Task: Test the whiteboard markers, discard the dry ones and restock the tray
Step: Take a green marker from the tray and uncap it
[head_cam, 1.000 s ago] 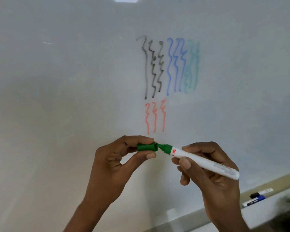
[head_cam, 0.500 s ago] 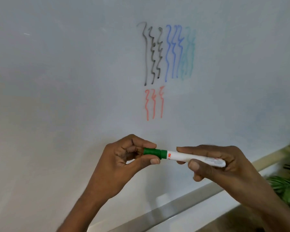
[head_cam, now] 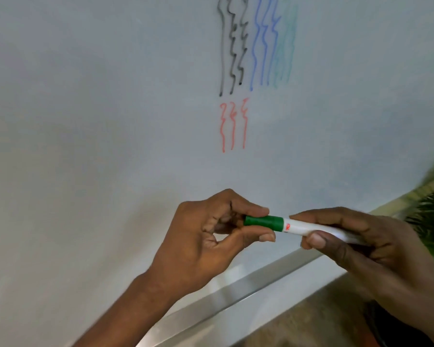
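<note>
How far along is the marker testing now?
Done: black, blue, faint green and red test lines are on the whiteboard. In hand: left hand pinches the green cap, seated on the marker gripped by the right hand. Left: sorting this marker and restocking the tray.

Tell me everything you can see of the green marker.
The green marker has a white, plastic-looking barrel with a small red print and a green cap, which is seated on. It lies almost level, cap leftward, in front of the whiteboard, below the red squiggles. The left hand pinches the cap; the right hand grips the barrel.
</note>
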